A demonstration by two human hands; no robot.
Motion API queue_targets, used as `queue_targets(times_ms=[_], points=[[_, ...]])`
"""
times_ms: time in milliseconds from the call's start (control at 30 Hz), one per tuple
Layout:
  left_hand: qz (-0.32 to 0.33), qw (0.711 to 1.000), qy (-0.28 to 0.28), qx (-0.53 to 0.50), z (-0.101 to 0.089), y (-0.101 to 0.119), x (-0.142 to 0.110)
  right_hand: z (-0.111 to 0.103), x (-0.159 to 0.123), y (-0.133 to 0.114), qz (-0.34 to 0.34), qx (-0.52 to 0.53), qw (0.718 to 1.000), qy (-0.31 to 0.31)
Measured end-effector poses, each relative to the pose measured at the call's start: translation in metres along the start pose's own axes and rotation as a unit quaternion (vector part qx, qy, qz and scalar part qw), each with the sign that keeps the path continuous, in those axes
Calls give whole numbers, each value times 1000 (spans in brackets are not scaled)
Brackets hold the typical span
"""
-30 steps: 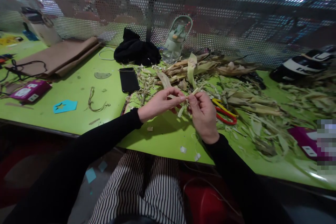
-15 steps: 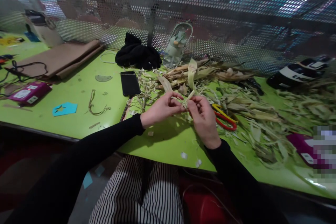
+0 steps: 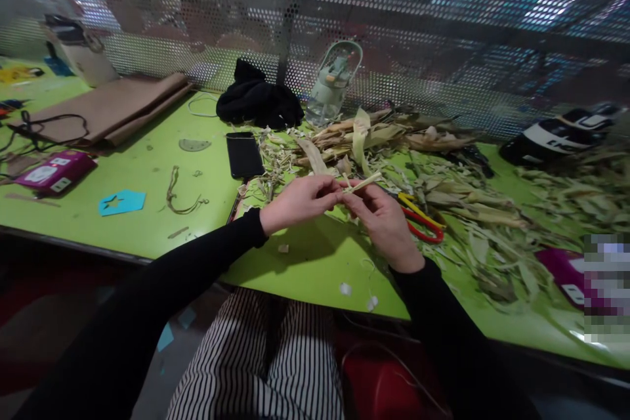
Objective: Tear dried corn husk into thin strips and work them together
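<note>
Both hands meet above the green table, fingertips pinching a thin pale strip of corn husk (image 3: pixel 367 182). My left hand (image 3: pixel 306 200) comes from the left, thumb and fingers closed at the strip's left end. My right hand (image 3: pixel 382 220) is closed on it from the right, with the strip's free end sticking out over the fingers. Just behind the hands lies a heap of dried corn husks (image 3: pixel 394 131). Red-and-yellow handled scissors (image 3: pixel 422 226) rest right of my right hand, their blades hidden.
A black phone (image 3: pixel 245 155), black cloth (image 3: pixel 260 98) and pale green water bottle (image 3: pixel 329 88) stand behind. Left are a blue paper tag (image 3: pixel 122 203), a purple power box (image 3: pixel 56 172) and brown paper (image 3: pixel 118 108). A black bottle (image 3: pixel 551 138) lies right, above shredded husk (image 3: pixel 492 243). A perforated metal screen (image 3: pixel 418 46) rises behind.
The husk strip has turned from pointing up to lying slanted to the right. My hands have drawn closer together, and my right hand has rolled slightly.
</note>
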State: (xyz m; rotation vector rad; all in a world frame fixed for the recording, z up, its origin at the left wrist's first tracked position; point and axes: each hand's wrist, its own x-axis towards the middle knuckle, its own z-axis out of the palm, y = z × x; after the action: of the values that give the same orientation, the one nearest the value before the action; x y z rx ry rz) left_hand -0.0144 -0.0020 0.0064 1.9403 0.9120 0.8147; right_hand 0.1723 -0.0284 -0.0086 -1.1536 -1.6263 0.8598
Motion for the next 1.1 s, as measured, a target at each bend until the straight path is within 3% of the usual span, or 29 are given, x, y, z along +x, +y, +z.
queue_targets(times_ms=[300,433,533,633,800,933,1100], points=[[24,999,-13,40,-2,10,-3,2,-6,13,-41,-7,997,65],[73,995,-7,69,6,8,-5,1,-6,15,-56,-17,995,82],[102,992,2,68,12,4,-5,0,-4,16,-42,0,996,79],[82,995,1,50,12,1,-5,-2,0,13,-7,34,998,56],[30,995,22,-95,4,-3,-2,-3,0,3,4,44,999,11],[22,966,-6,-257,3,-9,2,0,-1,-2,-6,77,997,33],[3,947,-20,-322,6,-14,4,1,-1,-4,-10,88,996,17]])
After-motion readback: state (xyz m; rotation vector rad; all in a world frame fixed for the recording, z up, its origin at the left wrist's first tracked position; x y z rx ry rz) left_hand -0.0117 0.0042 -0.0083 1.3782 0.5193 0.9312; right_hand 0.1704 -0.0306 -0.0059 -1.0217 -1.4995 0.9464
